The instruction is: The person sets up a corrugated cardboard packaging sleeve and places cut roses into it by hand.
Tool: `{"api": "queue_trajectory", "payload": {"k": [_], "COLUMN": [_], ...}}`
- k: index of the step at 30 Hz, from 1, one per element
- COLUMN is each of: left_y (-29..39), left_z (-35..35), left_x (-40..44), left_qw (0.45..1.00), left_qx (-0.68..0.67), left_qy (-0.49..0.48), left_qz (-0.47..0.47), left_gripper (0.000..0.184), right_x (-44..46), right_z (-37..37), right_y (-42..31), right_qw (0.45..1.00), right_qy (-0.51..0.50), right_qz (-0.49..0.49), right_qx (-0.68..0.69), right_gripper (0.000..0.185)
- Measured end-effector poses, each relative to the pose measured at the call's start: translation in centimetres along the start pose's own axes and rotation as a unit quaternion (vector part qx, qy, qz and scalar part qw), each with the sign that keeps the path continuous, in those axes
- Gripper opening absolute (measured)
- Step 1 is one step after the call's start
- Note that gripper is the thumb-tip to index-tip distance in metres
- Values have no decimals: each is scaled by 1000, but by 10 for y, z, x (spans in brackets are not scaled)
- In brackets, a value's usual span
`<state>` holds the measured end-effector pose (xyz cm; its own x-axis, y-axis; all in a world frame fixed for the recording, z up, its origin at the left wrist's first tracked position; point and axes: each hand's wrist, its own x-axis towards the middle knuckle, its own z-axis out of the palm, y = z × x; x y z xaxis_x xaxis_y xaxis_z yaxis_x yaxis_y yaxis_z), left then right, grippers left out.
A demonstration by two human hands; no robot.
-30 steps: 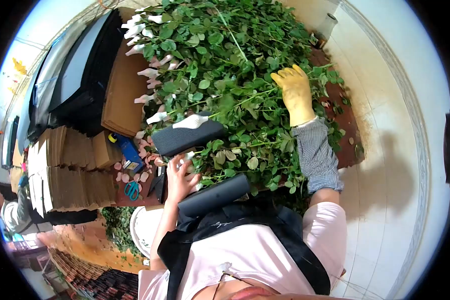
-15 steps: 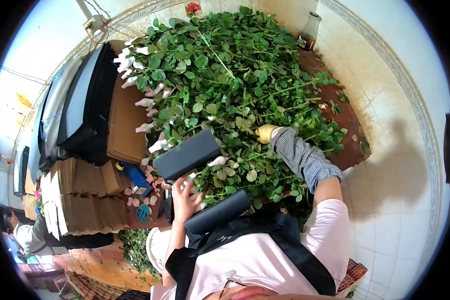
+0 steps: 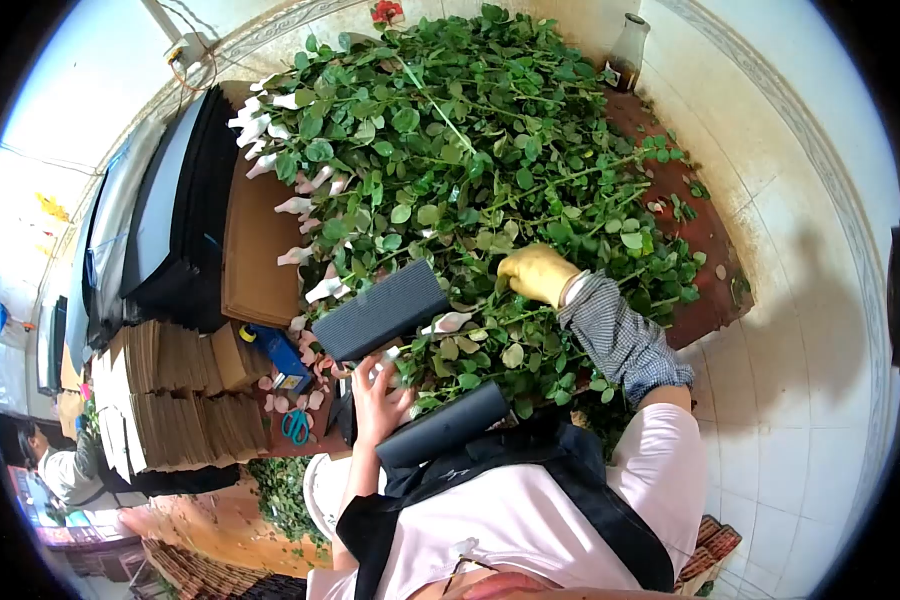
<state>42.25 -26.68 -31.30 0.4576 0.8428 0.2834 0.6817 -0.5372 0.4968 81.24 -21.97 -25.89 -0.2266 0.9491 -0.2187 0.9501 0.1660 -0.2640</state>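
A broad heap of leafy rose stems (image 3: 490, 150) covers the table, with pale sleeved rose heads (image 3: 295, 205) along its left side. My right hand (image 3: 540, 275), in a yellow glove, is closed at a rose stem among the leaves; its fingertips are partly hidden. My bare left hand (image 3: 378, 400) is at the near left, its fingers curled by a white-tipped rose head (image 3: 390, 354). Just beyond it stands a dark ribbed board (image 3: 380, 312), and a second dark board (image 3: 445, 424) lies nearer to me. Between them lie rose stems and a pale rose head (image 3: 448, 323).
To the left are stacked cardboard sheets (image 3: 185, 400), black boards (image 3: 185, 210), a blue tape dispenser (image 3: 278, 355) and teal scissors (image 3: 295, 427) amid fallen petals. A glass bottle (image 3: 626, 55) stands at the back right corner by the tiled wall. Another person (image 3: 65, 465) is far left.
My right hand has risen out of the leaves, slightly toward the left, and more of the glove shows. My left hand stays at the boards. The whole view has shifted slightly.
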Motion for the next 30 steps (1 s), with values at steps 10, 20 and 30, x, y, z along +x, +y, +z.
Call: {"api": "queue_trajectory", "payload": {"k": [10,20,30], "left_y": [1,-2,-9], "left_z": [0,-1,-5], "left_x": [1,-1,-6], "left_qw": [1000,1000,998], "left_qx": [-8,-24,-51], "left_qy": [8,14,41], "left_qz": [9,-4,-9], "left_gripper": [52,50,52], "right_x": [-16,-32,8], "right_z": [38,-5,-64], "right_y": [25,9,-79], "right_qw": [994,974,949], "right_qy": [-100,224,280], "right_qz": [49,35,-138], "right_qx": [18,-13,-45], "right_gripper": [49,42,45]}}
